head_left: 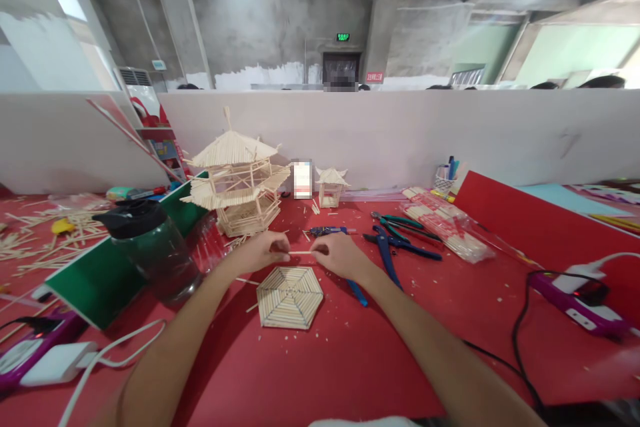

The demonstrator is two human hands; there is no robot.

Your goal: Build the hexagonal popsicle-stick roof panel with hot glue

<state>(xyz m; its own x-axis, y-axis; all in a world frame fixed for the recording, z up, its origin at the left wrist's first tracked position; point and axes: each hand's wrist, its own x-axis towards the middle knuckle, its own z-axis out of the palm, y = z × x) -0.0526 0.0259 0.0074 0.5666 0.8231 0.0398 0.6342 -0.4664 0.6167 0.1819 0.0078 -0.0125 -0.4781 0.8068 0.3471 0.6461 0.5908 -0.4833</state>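
Note:
A short pale wooden stick (301,253) is held level between my two hands, one end in each pinch. My left hand (265,250) grips its left end, and my right hand (337,253) grips its right end. Just below them a hexagonal panel of pale sticks (290,297) lies flat on the red table (300,380). Behind my left hand stands a two-tiered wooden pavilion model (240,180). A smaller pavilion model (331,188) stands further back, near the partition.
Blue cutters (387,253), green-handled pliers (400,223) and bagged sticks (450,227) lie at right. A dark bottle (155,253) leans near a green board (90,280) at left. Purple power strips (575,310) with cables sit on both sides.

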